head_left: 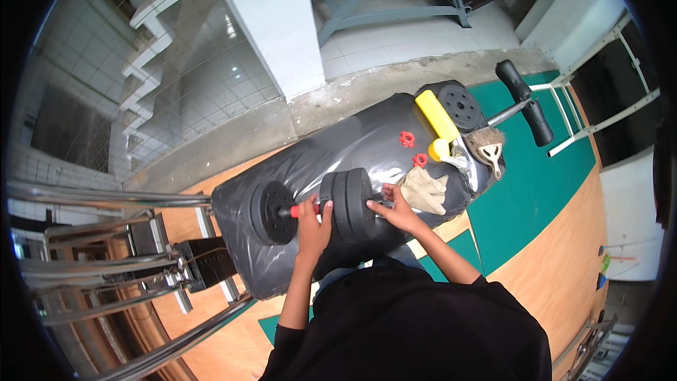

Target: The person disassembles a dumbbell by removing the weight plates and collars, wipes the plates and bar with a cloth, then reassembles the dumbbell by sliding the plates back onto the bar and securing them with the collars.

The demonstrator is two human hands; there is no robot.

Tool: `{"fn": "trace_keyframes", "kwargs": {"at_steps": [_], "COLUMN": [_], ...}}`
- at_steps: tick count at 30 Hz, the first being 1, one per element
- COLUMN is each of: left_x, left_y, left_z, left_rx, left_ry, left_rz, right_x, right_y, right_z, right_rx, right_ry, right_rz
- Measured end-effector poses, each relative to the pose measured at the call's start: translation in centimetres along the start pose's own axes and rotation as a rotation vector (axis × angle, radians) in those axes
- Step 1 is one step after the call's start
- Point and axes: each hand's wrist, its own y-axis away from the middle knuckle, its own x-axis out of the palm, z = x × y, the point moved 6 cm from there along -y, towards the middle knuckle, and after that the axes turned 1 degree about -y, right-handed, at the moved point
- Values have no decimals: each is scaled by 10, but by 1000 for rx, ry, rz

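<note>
A dumbbell with black weight plates lies on a bench covered in shiny dark plastic. My left hand is closed around its handle, beside a red sleeve and between the two sets of plates. A round black plate is at the left end; several thick plates are stacked to the right. At the outer face of that stack is my right hand, thumb against the plate and fingers apart around the bar's end. Two red star-shaped collars and pale fabric gloves lie nearby.
Further right on the bench are a yellow bottle, a loose black plate and a brush with a pale handle. Metal rails stand at left. Padded rollers and a white frame stand at right.
</note>
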Motion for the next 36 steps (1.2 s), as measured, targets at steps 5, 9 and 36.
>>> {"fn": "trace_keyframes", "kwargs": {"at_steps": [5,9,36], "left_x": [14,41,127], "left_y": [-27,-60,-130], "left_z": [-44,-78,-121], "left_rx": [87,159,44], "left_ry": [-221,-243,-133], "left_rz": [-51,-91,-11], "right_x": [-54,-158,-370], "right_y": [21,-7,-234], "right_z": [90,114,51], "right_rx": [-253,-330,-118], "right_ry": [39,19,1259], "right_rz": [8,-218,-6]}}
